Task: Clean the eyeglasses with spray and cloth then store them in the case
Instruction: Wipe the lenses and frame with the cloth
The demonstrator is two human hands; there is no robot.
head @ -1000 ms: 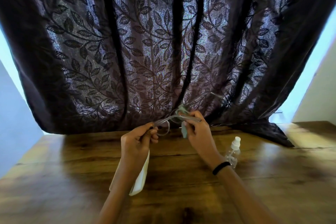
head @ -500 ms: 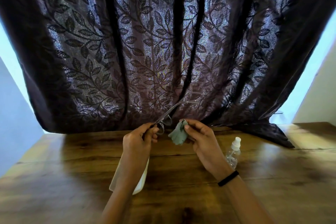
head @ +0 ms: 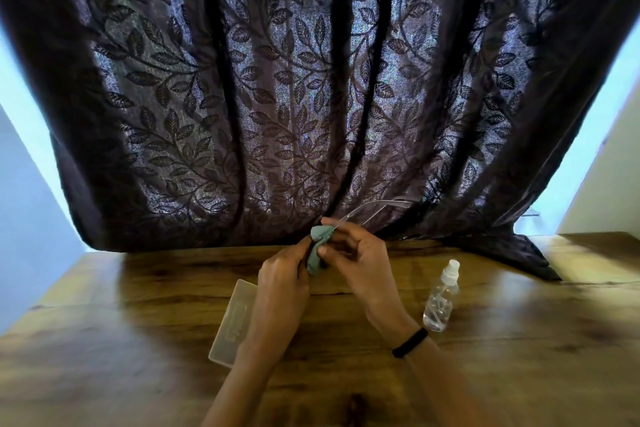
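Glasses (head: 367,210) mid-wipe; storing remains.
Left hand (head: 282,282) and right hand (head: 356,260) pinch cloth (head: 317,246) around them; case (head: 232,319) lies unused.

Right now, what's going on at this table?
A person is wiping a pair of glasses with a teal cloth above a wooden table. The right hand pinches the cloth round the front of the glasses, and the left hand grips them there too; the temples stick out toward the curtain. The case lies flat, partly under the left forearm. The spray bottle stands upright on the right, with no hand on it.
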